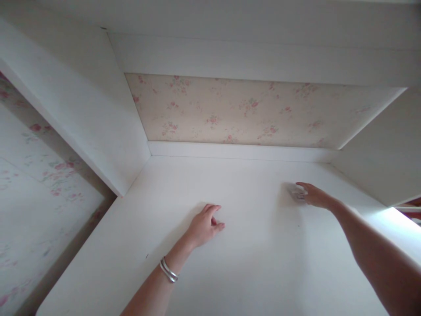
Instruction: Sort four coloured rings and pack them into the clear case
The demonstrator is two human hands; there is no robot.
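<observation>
My left hand (205, 226) rests low over the white desktop (230, 184), its fingers curved and the thumb apart, with nothing between them. Two silver bangles (169, 270) circle that wrist. Farther right and deeper in, my right hand (314, 196) holds a small whitish, partly see-through thing (299, 193) at or just above the desktop. Blur and small size hide what kind of thing it is. A small dark speck (147, 256) lies on the surface left of my left hand.
White side panels stand at the left (98, 109) and right (378, 145). A white board (230, 52) spans overhead. Floral wallpaper (230, 109) shows at the back above a low white strip (243, 151). Something reddish (412, 208) lies beyond the right panel.
</observation>
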